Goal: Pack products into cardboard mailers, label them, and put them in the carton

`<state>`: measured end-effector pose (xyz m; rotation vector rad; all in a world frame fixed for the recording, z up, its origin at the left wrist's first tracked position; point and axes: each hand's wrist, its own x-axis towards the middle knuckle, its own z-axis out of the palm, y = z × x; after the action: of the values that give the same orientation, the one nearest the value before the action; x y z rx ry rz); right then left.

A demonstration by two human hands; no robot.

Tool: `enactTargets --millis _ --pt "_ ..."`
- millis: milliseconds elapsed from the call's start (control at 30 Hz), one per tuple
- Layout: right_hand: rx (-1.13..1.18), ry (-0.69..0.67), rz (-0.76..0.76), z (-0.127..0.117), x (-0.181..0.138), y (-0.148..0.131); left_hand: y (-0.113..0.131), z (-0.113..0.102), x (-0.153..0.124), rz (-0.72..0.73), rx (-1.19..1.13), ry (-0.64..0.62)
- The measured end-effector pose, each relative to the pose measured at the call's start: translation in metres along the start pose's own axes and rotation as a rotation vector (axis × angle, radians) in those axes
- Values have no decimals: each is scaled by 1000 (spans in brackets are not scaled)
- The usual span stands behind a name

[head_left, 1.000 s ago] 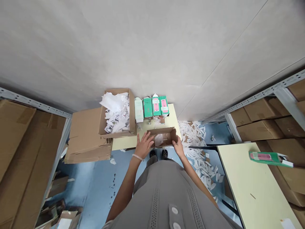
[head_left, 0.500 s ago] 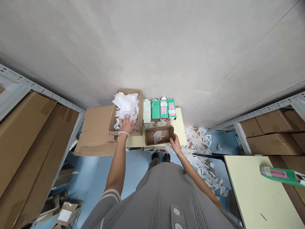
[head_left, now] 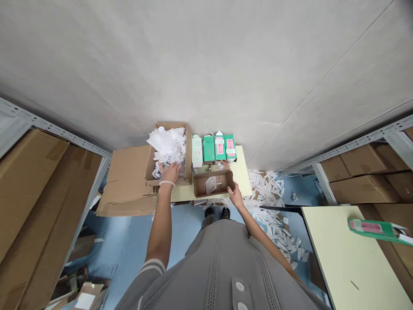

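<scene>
My left hand (head_left: pixel 171 173), with a white band at its wrist, reaches into a cardboard box (head_left: pixel 189 150) filled with crumpled white paper and scraps (head_left: pixel 166 142). Its fingers look apart on the scraps, some tips partly hidden. My right hand (head_left: pixel 236 196) grips the right end of a small open brown carton (head_left: pixel 201 185). Inside that carton lies a whitish, semi-clear piece (head_left: pixel 211 185) with a thin light part beside it. Just behind stand several boxes in a row: a pale green one (head_left: pixel 197 150), a plain green one (head_left: pixel 209 148) and green ones with pink panels (head_left: pixel 220 145).
A flattened cardboard flap (head_left: pixel 127 176) juts out left of the filled box. White paper strips (head_left: pixel 267 189) cover the floor at right. Another table (head_left: pixel 348 249) bears a green-and-pink box (head_left: pixel 371 228). Shelves with large cartons (head_left: pixel 41 206) flank both sides; a wall rises ahead.
My left hand has sunk a little deeper into the paper scraps, its fingers less stretched. My right hand keeps its hold on the small carton. The view has shifted slightly.
</scene>
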<state>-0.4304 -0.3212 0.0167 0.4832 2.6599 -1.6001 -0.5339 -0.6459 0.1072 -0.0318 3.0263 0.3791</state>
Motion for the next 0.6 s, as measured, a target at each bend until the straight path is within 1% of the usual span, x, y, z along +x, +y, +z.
enactTargets --millis 100,267,400,600 --pt "-14 0 18 0 1 -2 1 -9 -15 -9 -30 56" --pt "-39 10 37 0 3 -5 -1 -25 -41 24 -87 95" --pt "-45 -8 47 -1 5 -5 -3 -36 -55 19 -161 148" --pt "-52 -40 45 -4 6 -9 -3 -50 -67 -43 -224 322"
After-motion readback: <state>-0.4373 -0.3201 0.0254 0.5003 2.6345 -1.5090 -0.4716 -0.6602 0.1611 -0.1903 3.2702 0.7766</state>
